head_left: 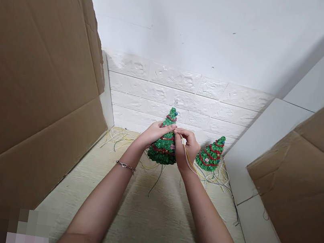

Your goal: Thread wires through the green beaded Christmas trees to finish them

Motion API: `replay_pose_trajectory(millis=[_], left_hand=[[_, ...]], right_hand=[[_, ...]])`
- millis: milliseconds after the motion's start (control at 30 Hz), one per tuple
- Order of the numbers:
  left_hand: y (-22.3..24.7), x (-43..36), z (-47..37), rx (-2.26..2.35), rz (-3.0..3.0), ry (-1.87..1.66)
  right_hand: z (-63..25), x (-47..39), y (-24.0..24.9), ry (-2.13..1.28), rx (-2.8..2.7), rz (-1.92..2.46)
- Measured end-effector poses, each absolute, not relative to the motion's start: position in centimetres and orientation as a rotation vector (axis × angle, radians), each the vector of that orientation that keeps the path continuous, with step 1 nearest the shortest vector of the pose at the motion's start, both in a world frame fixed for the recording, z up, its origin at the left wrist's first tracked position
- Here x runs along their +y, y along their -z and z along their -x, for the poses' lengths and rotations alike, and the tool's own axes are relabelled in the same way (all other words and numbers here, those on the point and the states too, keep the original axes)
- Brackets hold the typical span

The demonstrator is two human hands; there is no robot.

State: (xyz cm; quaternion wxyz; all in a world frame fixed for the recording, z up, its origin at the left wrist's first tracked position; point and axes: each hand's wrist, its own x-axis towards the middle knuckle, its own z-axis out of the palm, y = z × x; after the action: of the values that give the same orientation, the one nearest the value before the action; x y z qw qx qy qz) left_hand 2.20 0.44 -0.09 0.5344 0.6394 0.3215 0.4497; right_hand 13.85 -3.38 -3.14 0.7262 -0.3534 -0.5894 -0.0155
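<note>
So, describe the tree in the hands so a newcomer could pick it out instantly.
Find the white brick-patterned wall. In front of it, the bare left hand grips a red-garlanded, cone-shaped green tree. Unlike the similar green tree on the right, this one is held.

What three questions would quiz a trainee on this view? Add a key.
1. Which hand has thin yellow and white strands running from its fingers?
2. True or false: the left hand holds a glittery green cone-shaped tree with red garlands, and a similar tree is to the right of it.
3. Fill in: the silver-coloured chain-link bracelet is on the ____ wrist.

Key: 1. right hand; 2. true; 3. left.
</note>
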Motion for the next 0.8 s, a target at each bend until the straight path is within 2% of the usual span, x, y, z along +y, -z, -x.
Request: replay_pose_trajectory(millis=[633,800], left_hand=[[0.19,0.66,-1.92,0.809,-1.513,-1.089],[0.12,0.7,-1.89,0.82,-1.513,-1.117]], right_hand=[[-14.29,-2.75,3.52,0.379,-1.441,0.684],[-14.49,-2.64,3.47,0.35,-1.523,0.695]])
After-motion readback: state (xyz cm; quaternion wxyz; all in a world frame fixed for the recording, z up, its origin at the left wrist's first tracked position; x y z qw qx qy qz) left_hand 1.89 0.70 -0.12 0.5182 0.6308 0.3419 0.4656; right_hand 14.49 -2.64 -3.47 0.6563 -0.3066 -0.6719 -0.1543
